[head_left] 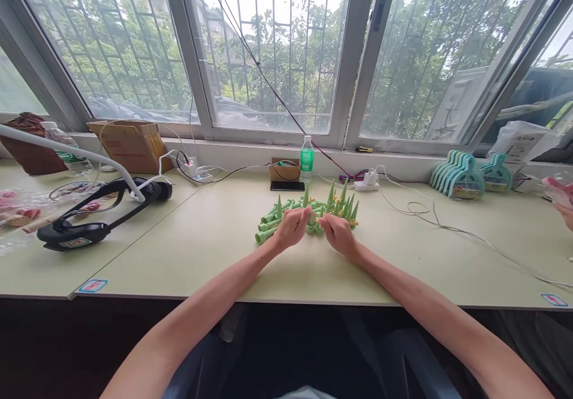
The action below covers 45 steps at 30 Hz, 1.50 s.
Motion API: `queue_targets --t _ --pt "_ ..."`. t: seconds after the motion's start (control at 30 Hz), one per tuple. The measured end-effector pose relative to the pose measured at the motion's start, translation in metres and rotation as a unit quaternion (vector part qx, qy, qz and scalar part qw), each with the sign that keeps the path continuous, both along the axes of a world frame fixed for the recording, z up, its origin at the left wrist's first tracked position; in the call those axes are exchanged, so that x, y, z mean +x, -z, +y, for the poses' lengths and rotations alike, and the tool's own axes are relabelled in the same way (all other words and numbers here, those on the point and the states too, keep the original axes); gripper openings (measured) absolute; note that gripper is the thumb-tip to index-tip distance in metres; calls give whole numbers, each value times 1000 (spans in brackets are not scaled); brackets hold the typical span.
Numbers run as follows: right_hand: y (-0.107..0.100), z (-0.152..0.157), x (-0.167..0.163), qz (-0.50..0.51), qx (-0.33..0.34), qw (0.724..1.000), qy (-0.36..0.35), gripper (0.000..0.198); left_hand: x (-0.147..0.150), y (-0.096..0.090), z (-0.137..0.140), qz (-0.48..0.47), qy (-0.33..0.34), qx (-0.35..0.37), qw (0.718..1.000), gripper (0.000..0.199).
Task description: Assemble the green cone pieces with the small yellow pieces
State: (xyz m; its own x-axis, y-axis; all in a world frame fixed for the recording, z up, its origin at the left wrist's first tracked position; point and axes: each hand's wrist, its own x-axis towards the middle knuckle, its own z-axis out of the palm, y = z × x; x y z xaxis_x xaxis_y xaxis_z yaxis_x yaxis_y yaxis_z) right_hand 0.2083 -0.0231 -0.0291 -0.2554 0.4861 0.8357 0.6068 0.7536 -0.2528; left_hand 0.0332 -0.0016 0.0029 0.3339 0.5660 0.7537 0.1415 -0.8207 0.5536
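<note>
My left hand (293, 229) is closed just above the table, its thumb side turned toward the other hand. A short gap away, my right hand (339, 235) is also closed, with a speck of yellow by its fingertips. What either hand grips is hidden by the fingers. Around and behind them lies a pile of light green plastic parts. Ribbed green tubes (264, 236) lie beside my left hand. Pointed green cones (347, 206) with small yellow bits stand behind my right hand. More green pieces (317, 229) show between the hands.
Behind the pile are a black phone (287, 186), a small cardboard box (281, 173) and a green-labelled bottle (307, 161). A black headset (85, 226) lies left. White cables (465, 238) and turquoise hangers (461, 175) are right. Another person's hand (564, 212) shows at the right edge.
</note>
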Motion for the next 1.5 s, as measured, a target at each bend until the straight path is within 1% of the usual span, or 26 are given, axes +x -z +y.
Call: queue_targets --t 0.13,0.23,0.4,0.6,0.77,1.17,1.37,1.5 --pt "-1 0 0 1 9 1000 -4 34 -1 0 0 23 14 35 999 54" --pt "-1 1 0 4 14 1000 2 32 -1 0 -1 29 3 48 998 44" --pt "-1 -1 0 17 31 999 10 30 -1 0 0 30 -38 56 997 24" --pt "-4 -3 1 35 64 997 11 25 1 0 1 54 -45 36 997 17" --pt "-5 -1 2 37 68 997 9 24 2 -1 0 63 -43 31 997 17" --pt "-5 -1 3 35 52 998 22 29 2 0 -2 49 -7 17 999 18" --pt "-4 0 6 23 45 998 29 35 1 0 -4 50 5 49 998 18" --pt "-2 2 8 18 44 998 41 38 2 -1 -6 38 26 62 997 22"
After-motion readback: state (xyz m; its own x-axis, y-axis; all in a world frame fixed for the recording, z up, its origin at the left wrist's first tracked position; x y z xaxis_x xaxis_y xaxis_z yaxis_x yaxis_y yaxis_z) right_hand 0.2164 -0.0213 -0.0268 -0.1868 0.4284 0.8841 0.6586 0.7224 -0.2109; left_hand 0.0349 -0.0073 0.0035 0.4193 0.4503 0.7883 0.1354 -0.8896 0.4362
